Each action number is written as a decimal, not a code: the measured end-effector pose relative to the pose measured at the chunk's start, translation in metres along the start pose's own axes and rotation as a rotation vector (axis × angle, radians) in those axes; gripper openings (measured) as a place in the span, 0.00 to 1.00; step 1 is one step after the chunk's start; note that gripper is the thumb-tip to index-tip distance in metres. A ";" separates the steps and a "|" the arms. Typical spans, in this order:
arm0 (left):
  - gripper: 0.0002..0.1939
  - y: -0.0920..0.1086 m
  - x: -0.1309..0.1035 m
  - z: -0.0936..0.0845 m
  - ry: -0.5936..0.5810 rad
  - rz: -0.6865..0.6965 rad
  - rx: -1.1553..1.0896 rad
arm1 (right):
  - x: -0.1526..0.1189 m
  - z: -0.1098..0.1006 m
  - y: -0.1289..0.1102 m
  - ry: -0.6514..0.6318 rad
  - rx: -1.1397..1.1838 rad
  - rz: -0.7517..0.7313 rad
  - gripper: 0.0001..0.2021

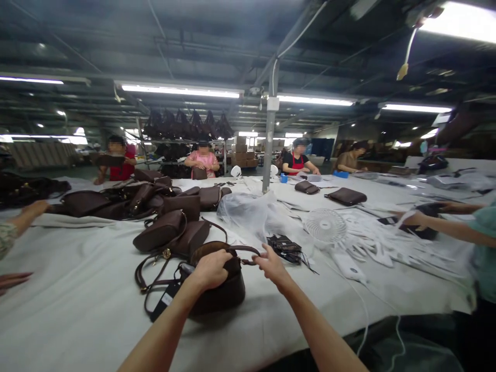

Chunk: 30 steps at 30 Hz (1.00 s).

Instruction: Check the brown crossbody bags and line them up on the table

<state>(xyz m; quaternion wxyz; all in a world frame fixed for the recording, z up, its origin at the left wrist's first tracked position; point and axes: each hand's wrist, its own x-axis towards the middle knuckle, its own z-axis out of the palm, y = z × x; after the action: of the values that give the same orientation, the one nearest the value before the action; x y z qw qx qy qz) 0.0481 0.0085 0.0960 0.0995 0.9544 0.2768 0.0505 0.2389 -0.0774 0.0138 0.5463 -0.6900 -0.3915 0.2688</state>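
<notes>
A dark brown handbag (pixel 228 297) stands on the white-covered table right in front of me, its top open and its tan lining partly visible. My left hand (pixel 212 269) is closed on the bag's upper edge, with the fingertips hidden at the opening. To the right, my right hand (pixel 272 264) pinches the bag's short handle (pixel 246 249) and holds it out to the side. A long strap (pixel 140 276) with gold fittings lies left of the bag. Beside it, a black tag (pixel 165 301) with a white label hangs down.
Several brown bags (pixel 163 230) are heaped behind and to the left. Clear plastic (pixel 248 209), black tags (pixel 287 248), a white fan (pixel 325 226) and white strips (pixel 372 240) lie to the right. A metal post (pixel 268 150) rises mid-table. Co-workers' hands (pixel 416 219) reach in from both sides.
</notes>
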 end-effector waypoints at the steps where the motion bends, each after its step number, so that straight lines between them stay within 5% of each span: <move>1: 0.20 0.000 -0.001 0.000 0.001 0.007 0.000 | -0.002 0.003 0.002 -0.046 0.015 0.001 0.23; 6: 0.12 0.012 -0.007 0.011 0.070 -0.039 0.166 | 0.004 0.013 -0.019 -0.167 0.065 -0.133 0.15; 14: 0.19 0.030 -0.008 0.012 0.107 -0.205 0.229 | 0.017 0.025 -0.087 -0.315 -0.057 -0.330 0.05; 18: 0.14 0.032 -0.016 0.005 0.166 -0.211 0.230 | 0.004 0.019 -0.083 -0.345 0.088 -0.292 0.08; 24: 0.15 0.033 -0.019 0.010 0.312 -0.076 0.236 | -0.006 0.016 -0.060 -0.228 0.358 -0.250 0.17; 30: 0.12 0.037 -0.001 0.015 0.164 -0.182 0.108 | -0.017 0.014 -0.075 -0.148 -0.023 -0.461 0.05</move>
<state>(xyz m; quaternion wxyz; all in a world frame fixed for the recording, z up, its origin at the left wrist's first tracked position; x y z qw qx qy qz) 0.0691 -0.0252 0.0899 0.0291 0.9219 0.3720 0.1042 0.2002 -0.0768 0.0819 0.5551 -0.5669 -0.5807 0.1825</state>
